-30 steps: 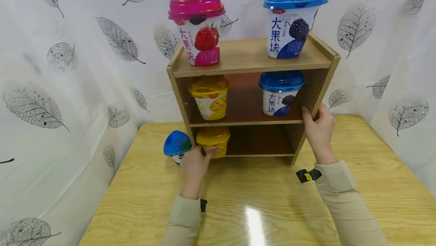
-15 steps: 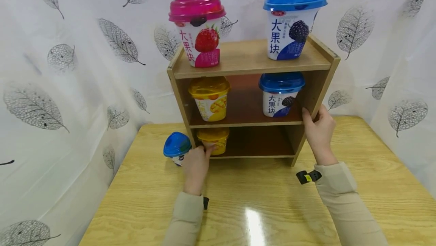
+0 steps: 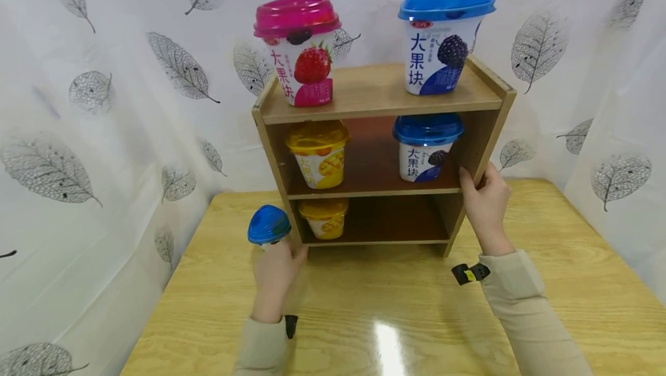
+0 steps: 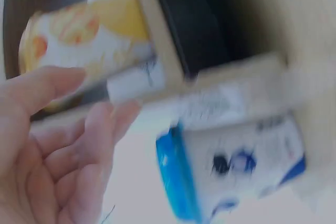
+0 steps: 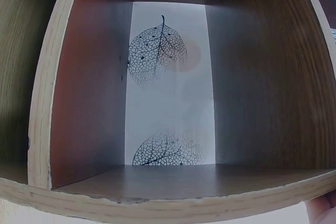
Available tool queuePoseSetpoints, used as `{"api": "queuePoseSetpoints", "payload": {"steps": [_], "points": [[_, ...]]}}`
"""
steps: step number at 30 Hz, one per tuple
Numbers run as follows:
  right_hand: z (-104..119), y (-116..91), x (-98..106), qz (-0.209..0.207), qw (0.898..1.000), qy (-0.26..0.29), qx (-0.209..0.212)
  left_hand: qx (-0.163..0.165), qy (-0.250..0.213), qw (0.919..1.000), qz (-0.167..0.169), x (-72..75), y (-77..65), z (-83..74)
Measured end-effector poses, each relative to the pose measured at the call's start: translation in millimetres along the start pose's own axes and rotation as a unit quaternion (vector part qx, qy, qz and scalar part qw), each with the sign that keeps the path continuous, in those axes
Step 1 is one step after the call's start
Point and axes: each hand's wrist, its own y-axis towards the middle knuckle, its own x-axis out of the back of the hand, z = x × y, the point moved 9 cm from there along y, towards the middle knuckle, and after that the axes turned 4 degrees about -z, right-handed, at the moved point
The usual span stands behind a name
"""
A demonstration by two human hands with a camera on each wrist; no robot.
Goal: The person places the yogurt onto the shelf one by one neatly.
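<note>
My left hand (image 3: 276, 272) is just outside the shelf's lower left corner, in front of a blue-lidded yogurt cup (image 3: 269, 224) that stands on the table. Loosely bent fingers (image 4: 100, 135) hold nothing in the left wrist view; that cup (image 4: 247, 161) is apart from them. On the bottom shelf, at the left, sits a yellow-lidded yogurt cup (image 3: 325, 222). My right hand (image 3: 488, 205) grips the right side panel of the wooden shelf (image 3: 374, 194), thumb at the front edge. Only a bit of that hand shows in the right wrist view.
Above stand another yellow-lidded cup (image 3: 319, 159) and a blue-lidded cup (image 3: 426, 150) on the middle shelf. A pink-lidded cup (image 3: 299, 52) and a larger-looking blue-lidded cup (image 3: 442, 40) are on top. A leaf-patterned curtain (image 3: 125, 150) hangs behind the wooden table (image 3: 364, 306).
My left hand has let go of the yellow-lidded cup on the bottom shelf, after sliding it slightly inward, and moved left toward the blue-lidded cup. My right hand keeps its grip.
</note>
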Motion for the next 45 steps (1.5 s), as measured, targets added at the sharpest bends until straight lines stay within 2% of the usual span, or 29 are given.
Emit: {"api": "queuePoseSetpoints", "payload": {"steps": [4,7,10,12,15,19,22,25,28,33,38,41,45], "points": [[-1,-2,-1,0.003,1.000,0.003,-0.007,0.021,0.022,0.9995,0.014,13.4,3.9,22.8],[-3,-4,0,0.000,1.000,0.007,-0.012,0.033,0.040,0.9986,-0.012,23.2,13.7,35.7],[-4,-6,1,-0.003,1.000,0.006,-0.012,0.046,0.053,0.9970,-0.031,23.9,25.0,46.1],[-4,-7,1,-0.002,1.000,0.004,-0.012,0.049,0.069,0.9957,-0.037,20.2,32.4,50.6],[-6,-9,1,0.000,1.000,-0.001,-0.014,0.050,0.107,0.9926,-0.025,9.5,42.7,56.1],[-7,-11,0,0.001,1.000,-0.004,-0.015,0.062,0.162,0.9848,0.018,-8.0,52.0,65.8],[-6,-12,-1,0.003,1.000,-0.005,-0.011,0.077,0.182,0.9784,0.059,-19.9,54.2,74.8],[-6,-13,-3,0.005,1.000,-0.001,-0.009,0.084,0.180,0.9767,0.081,-26.5,54.2,81.2],[-4,-13,-4,0.006,1.000,0.003,-0.007,0.085,0.166,0.9785,0.088,-27.5,53.8,83.5],[-2,-10,-4,0.002,1.000,0.011,-0.007,0.061,0.148,0.9805,0.114,-26.3,52.5,78.2],[-1,-8,-3,-0.003,1.000,0.014,-0.007,0.033,0.124,0.9813,0.144,-23.8,45.4,68.7],[0,-6,-1,-0.011,1.000,0.013,-0.005,0.017,0.101,0.9852,0.138,-20.9,41.6,63.5],[1,-3,2,-0.020,1.000,0.009,-0.002,-0.004,0.072,0.9911,0.112,-17.0,38.4,58.8]]}}
